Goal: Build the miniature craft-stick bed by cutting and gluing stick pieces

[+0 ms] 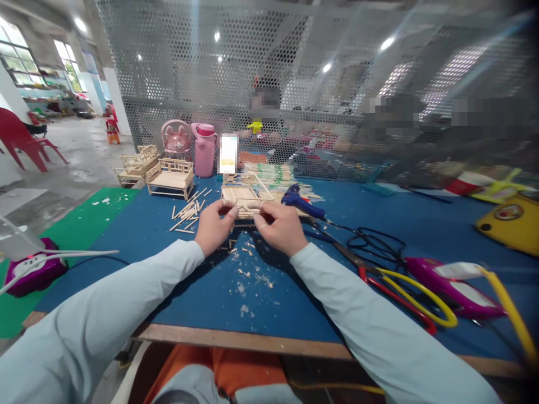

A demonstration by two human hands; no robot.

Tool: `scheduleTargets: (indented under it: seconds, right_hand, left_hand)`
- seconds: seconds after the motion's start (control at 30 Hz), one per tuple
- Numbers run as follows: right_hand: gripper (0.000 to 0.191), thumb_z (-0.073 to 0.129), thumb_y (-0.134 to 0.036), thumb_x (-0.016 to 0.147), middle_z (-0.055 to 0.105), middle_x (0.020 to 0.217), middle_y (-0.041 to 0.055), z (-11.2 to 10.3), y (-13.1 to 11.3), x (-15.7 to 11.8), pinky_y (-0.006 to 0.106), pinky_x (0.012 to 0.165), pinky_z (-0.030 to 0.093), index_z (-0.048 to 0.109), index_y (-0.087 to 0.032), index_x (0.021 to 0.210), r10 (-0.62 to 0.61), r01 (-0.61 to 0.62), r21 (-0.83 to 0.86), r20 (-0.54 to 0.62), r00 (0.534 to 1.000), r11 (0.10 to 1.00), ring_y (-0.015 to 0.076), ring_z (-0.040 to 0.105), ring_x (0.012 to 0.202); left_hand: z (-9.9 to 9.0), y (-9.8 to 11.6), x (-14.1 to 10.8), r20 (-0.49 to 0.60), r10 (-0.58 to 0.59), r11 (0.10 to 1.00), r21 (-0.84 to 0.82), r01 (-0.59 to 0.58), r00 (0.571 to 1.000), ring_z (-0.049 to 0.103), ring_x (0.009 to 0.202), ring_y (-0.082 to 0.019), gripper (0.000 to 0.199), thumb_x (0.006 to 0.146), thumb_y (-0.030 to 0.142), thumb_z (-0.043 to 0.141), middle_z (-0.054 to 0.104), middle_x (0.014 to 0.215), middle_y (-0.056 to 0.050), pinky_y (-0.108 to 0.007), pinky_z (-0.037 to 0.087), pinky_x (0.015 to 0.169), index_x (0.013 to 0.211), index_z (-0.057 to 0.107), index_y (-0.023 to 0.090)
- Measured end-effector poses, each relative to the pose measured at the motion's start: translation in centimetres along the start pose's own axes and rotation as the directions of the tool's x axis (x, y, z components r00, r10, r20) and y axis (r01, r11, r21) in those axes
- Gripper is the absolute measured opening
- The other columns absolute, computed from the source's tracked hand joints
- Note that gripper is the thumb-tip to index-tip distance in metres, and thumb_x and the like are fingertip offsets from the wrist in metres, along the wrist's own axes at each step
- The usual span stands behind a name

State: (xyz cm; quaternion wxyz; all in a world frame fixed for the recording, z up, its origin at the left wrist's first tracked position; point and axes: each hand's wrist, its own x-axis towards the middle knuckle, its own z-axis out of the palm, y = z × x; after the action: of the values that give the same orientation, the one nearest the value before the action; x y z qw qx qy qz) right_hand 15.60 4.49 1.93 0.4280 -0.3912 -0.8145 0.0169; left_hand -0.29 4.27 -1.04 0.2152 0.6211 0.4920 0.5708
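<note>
A miniature bench made of thin wooden sticks [238, 193] stands on the blue tabletop in front of me. My left hand [215, 225] is closed at its front left, thumb and finger pinched together. On the front right, my right hand [281, 225] is closed in a pinch too. Between the fingertips, at the bench's front edge, runs a thin light stick part; the fingers partly hide it, and I cannot tell whether it is fixed to the bench. Loose short sticks [187, 212] lie left of my left hand. A blue glue gun [302, 202] lies just beyond my right hand.
Finished little stick benches [170, 178] stand at the back left, near a pink bottle [204, 151]. Scissors [366, 272], black cable [373, 244] and a purple power strip [452, 286] lie on the right. Another purple power strip [36, 266] sits left. Perforated metal mesh [168, 84] closes the back.
</note>
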Motion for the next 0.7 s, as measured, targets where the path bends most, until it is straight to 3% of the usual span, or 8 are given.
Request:
scheduleTargets:
  seconds: [0.13,0.2,0.33,0.47,0.6,0.7]
  right_hand:
    - [0.018,0.054,-0.026,0.069,0.051,0.056,-0.0026,0.1,0.6,0.2,0.025,0.051,0.037,0.064,-0.015,0.079,0.202,-0.236,0.407,0.127,0.971,0.882,0.0094,0.042,0.05]
    - [0.018,0.056,-0.028,0.066,0.05,0.057,-0.0031,0.2,0.8,0.2,0.024,0.051,0.036,0.063,-0.015,0.078,0.236,-0.281,0.481,0.153,0.96,0.831,0.0088,0.041,0.051]
    - [0.016,0.056,-0.026,0.066,0.046,0.056,-0.0039,0.4,0.8,0.1,0.024,0.052,0.034,0.062,-0.015,0.076,0.248,-0.271,0.442,0.11,0.962,0.855,0.0088,0.039,0.052]
    - [0.017,0.053,-0.024,0.067,0.043,0.057,-0.0048,0.5,0.8,0.1,0.024,0.05,0.032,0.058,-0.016,0.081,0.24,-0.232,0.415,0.034,0.97,0.88,0.0088,0.037,0.051]
    - [0.012,0.055,-0.024,0.066,0.042,0.06,-0.0049,0.0,0.7,0.0,0.023,0.051,0.033,0.047,-0.019,0.074,0.217,-0.186,0.38,-0.04,0.975,0.906,0.0088,0.038,0.053]
    - [0.025,0.056,-0.028,0.069,0.034,0.054,-0.0065,-0.7,0.5,-0.4,0.023,0.051,0.029,0.035,-0.021,0.057,0.137,-0.159,0.272,0.099,0.986,0.949,0.0073,0.032,0.051]
  left_hand:
    - [-0.3,-0.3,-0.2,0.045,0.009,1.0,-0.014,-0.008,0.999,0.061,0.073,-0.014,0.016,0.076,0.023,0.056,0.067,0.079,-0.006,-0.028,0.048,0.072,0.087,0.062,0.013]
    - [-0.3,-0.4,-0.3,0.056,0.017,1.0,-0.01,-0.017,0.998,0.061,0.074,-0.015,0.018,0.076,0.022,0.056,0.067,0.081,-0.006,-0.029,0.049,0.073,0.09,0.061,0.013]
    - [-0.3,-0.7,-0.6,0.035,0.016,1.0,-0.002,-0.016,0.999,0.059,0.08,-0.016,0.026,0.07,0.008,0.053,0.065,0.088,-0.008,-0.033,0.048,0.081,0.095,0.06,0.013]
    - [-0.5,-1.6,-0.4,-0.017,-0.074,0.996,-0.053,0.073,0.997,0.057,0.079,-0.014,0.044,0.064,-0.002,0.045,0.062,0.093,-0.007,-0.033,0.049,0.08,0.103,0.055,0.014]
    - [-1.8,-2.7,1.1,-0.177,-0.141,0.988,-0.094,0.126,0.974,0.055,0.073,-0.013,0.032,0.07,0.009,0.051,0.06,0.089,-0.005,-0.029,0.049,0.071,0.101,0.053,0.015]
    - [-3.3,-3.2,2.6,-0.268,-0.131,0.991,-0.062,0.119,0.955,0.052,0.065,-0.011,0.017,0.074,0.03,0.056,0.057,0.073,-0.001,-0.024,0.046,0.064,0.083,0.056,0.015]
